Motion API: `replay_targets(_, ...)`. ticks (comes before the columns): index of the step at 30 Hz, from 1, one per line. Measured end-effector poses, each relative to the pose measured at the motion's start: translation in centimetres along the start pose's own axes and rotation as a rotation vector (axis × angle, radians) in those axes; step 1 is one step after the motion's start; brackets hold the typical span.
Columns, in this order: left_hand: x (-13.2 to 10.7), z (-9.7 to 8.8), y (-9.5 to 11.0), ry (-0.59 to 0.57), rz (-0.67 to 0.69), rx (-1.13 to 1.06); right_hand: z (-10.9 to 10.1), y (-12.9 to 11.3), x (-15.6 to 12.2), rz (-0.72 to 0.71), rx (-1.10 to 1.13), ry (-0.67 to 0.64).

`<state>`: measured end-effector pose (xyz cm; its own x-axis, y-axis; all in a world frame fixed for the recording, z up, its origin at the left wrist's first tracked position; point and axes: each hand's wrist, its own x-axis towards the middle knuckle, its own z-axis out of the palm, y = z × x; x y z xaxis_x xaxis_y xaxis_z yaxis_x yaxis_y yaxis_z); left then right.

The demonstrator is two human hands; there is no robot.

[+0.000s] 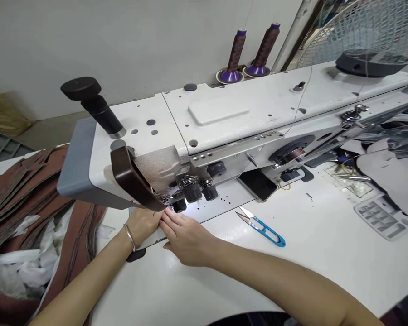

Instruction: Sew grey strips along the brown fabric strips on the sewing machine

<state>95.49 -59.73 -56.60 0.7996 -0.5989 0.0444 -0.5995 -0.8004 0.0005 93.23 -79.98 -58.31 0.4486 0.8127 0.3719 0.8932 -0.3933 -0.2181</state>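
Observation:
A white industrial sewing machine (245, 113) lies across the table. A dark brown leather strap (131, 179) loops up over its head and runs down under the needle area. My left hand (143, 224), with a thin bangle on the wrist, reaches under the machine head at the strap's lower end; its fingers are hidden there. My right hand (185, 237) lies beside it, fingers pressed together and pointing at the strap by the presser foot. What they pinch is hidden.
Blue thread snips (263, 226) lie on the white table (326, 262) right of my hands. Two purple thread cones (236, 54) stand behind the machine. Brown leather pieces (27, 190) are piled at the left. A fan (360, 31) stands at the back right.

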Motion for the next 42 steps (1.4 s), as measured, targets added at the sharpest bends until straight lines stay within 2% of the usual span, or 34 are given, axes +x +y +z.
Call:
replay_targets(6, 0.8, -0.3, 0.4, -0.076, -0.151, -0.021, 0.4, 0.0, -0.2, 0.006, -0.038, 0.023)
replay_targets(12, 1.0, -0.1, 0.6, -0.097, -0.150, 0.063, 0.3, -0.1, -0.1, 0.022, -0.023, -0.013)
replay_targets(17, 0.7, 0.4, 0.2, -0.016, -0.105, 0.078, 0.4, -0.2, -0.1, 0.021, -0.042, -0.021)
replay_targets(26, 0.2, 2.1, -1.1, 0.212, 0.055, 0.086, 0.1, -0.4, 0.0, -0.024, -0.137, 0.021)
replay_targets(33, -0.2, 2.5, -0.6, 0.355, 0.143, 0.104, 0.5, -0.4, -0.1, -0.032, -0.138, 0.044)
replay_targets(37, -0.2, 2.5, -0.4, 0.374, 0.155, 0.108, 0.6, -0.5, -0.2, -0.038, -0.157, 0.060)
replay_targets(42, -0.1, 2.4, 0.1, 0.323, 0.120, 0.085, 0.6, -0.5, -0.2, -0.050, -0.165, 0.062)
